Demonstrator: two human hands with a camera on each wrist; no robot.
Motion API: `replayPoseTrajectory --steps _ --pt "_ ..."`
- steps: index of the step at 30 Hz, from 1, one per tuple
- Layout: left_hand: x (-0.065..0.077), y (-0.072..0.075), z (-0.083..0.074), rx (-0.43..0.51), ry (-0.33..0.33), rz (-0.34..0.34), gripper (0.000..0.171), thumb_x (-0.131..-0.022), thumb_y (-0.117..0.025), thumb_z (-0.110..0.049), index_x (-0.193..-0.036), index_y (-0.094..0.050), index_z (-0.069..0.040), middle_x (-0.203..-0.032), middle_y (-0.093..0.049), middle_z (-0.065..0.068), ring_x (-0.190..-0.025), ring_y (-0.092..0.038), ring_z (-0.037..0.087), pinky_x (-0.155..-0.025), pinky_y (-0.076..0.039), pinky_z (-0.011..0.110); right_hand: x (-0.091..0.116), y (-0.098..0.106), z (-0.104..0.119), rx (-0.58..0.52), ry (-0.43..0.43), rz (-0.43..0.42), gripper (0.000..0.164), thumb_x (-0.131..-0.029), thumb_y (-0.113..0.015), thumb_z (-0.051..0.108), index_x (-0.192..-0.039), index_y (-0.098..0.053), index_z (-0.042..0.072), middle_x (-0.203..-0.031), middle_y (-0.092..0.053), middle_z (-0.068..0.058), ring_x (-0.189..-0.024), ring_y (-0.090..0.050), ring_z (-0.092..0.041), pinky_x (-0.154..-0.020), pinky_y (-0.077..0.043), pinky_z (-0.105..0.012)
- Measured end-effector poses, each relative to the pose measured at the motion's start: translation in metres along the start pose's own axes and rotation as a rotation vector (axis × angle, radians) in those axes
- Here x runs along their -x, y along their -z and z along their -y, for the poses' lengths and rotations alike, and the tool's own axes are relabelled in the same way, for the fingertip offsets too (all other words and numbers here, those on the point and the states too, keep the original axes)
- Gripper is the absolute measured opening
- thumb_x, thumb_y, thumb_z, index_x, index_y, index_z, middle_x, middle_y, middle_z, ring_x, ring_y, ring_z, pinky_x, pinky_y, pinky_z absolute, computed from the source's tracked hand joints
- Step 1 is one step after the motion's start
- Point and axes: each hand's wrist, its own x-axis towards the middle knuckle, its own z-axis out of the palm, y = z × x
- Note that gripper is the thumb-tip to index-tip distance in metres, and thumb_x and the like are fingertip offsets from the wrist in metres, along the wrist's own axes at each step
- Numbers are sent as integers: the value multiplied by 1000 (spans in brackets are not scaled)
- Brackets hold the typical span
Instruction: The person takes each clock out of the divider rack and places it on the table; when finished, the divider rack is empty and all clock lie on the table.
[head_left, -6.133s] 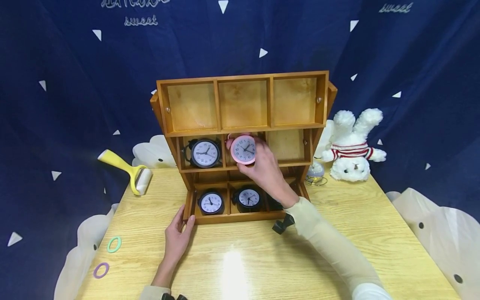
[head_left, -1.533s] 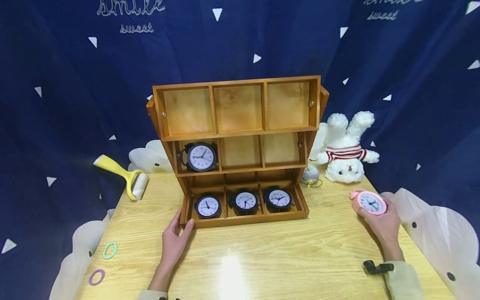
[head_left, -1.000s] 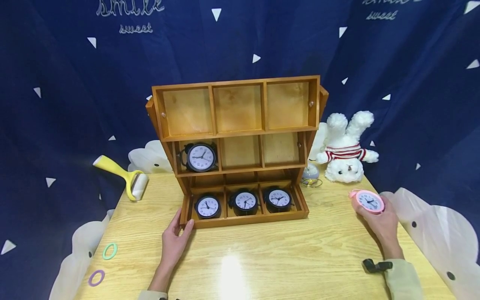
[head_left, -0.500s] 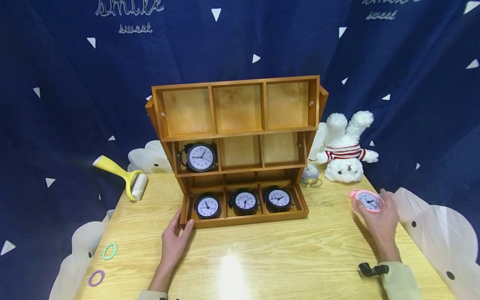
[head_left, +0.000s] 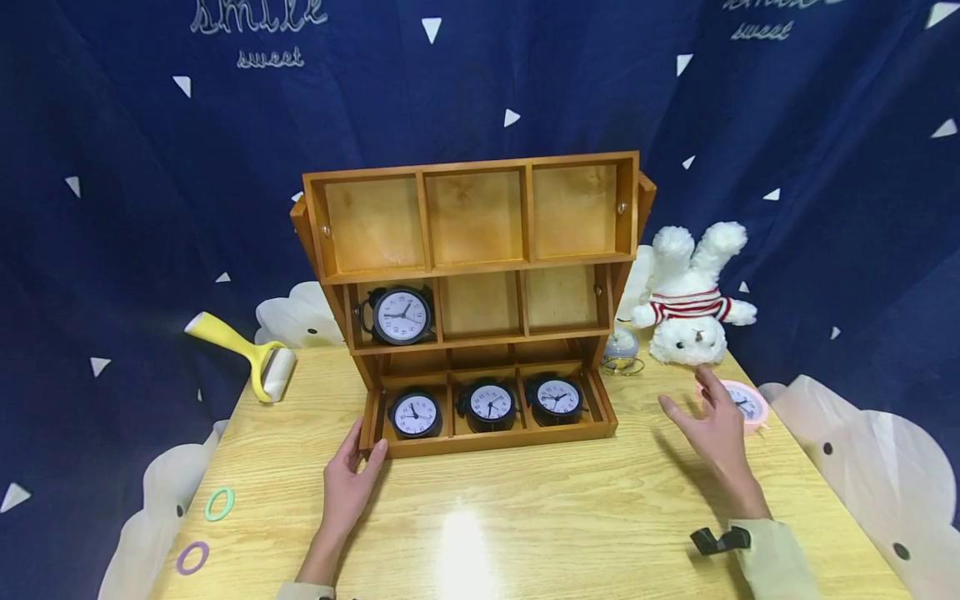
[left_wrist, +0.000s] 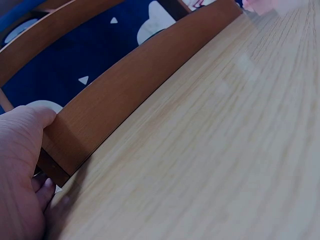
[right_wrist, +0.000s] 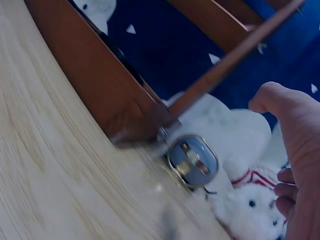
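Observation:
A wooden three-tier shelf [head_left: 480,268] with square compartments stands at the back of the table. My left hand [head_left: 351,479] holds its lower left corner; in the left wrist view the thumb [left_wrist: 42,116] lies on the front board and the fingers are round the side. On the right, a pink alarm clock [head_left: 750,406] lies face up on the table, partly hidden by my right hand [head_left: 716,433]. That hand is spread and holds nothing. Black alarm clocks sit in the bottom row [head_left: 491,402] and in the middle row's left compartment [head_left: 402,315].
A plush rabbit [head_left: 693,304] lies upside down behind the right hand. A small purple-grey round object with a gold wire ring [head_left: 621,350] stands by the shelf's right side. On the left lie a yellow-handled roller [head_left: 243,346], a green ring [head_left: 220,504] and a purple ring [head_left: 192,558].
The right hand took the pink alarm clock from the middle row, carried it to the table's right side, let go and moved slightly left. The left hand has stayed at the shelf corner.

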Motion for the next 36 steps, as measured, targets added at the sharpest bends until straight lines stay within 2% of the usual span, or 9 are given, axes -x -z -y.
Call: replayPoseTrajectory --steps 3,6,12,16,26,31,36 --pt "0 0 0 -5 6 1 67 -101 -73 -22 -158 -43 -4 -155 -49 22 -143 -48 35 -113 -38 22 1 -9 8 -12 28 90 87 -90 -83 24 -160 -37 2 -156 -46 -29 -138 -45 -53 -119 -38 -58" --pt "-1 0 0 -3 17 -1 68 -101 -73 -24 -158 -43 -4 -156 -49 21 -143 -48 33 -111 -38 16 1 -19 14 -29 53 144 89 -90 -84 24 -160 -35 -1 -157 -44 -29 -139 -44 -54 -115 -38 -65" --pt "-1 -1 0 -1 20 0 69 -100 -74 -24 -158 -43 -4 -157 -47 21 -144 -47 32 -108 -38 9 2 -38 26 -37 85 223 90 -88 -86 24 -159 -37 -1 -158 -44 -28 -140 -43 -54 -115 -39 -66" --pt "-1 -1 0 1 17 1 69 -100 -74 -24 -158 -43 -4 -157 -47 21 -143 -47 32 -110 -39 12 4 -49 36 -27 99 278 91 -87 -87 27 -159 -38 -1 -159 -44 -26 -138 -45 -56 -115 -40 -66" --pt "-1 -1 2 2 11 -3 68 -100 -74 -21 -158 -43 -1 -156 -47 24 -143 -48 35 -109 -39 11 6 -79 58 -32 183 395 93 -82 -90 32 -155 -43 -3 -151 -53 -27 -134 -55 -46 -113 -47 -57" --pt "-2 -1 4 6 13 -11 68 -100 -75 -20 -157 -44 -1 -156 -48 23 -142 -48 34 -108 -39 10 4 -96 66 26 238 452 94 -81 -90 34 -151 -45 -10 -146 -56 -30 -133 -56 -46 -111 -48 -58" --pt "-2 0 5 4 6 -4 69 -100 -74 -22 -158 -43 -2 -156 -47 23 -143 -47 33 -108 -39 10 1 -109 76 136 234 477 97 -79 -89 41 -147 -47 -15 -141 -58 -34 -128 -59 -49 -108 -50 -61"
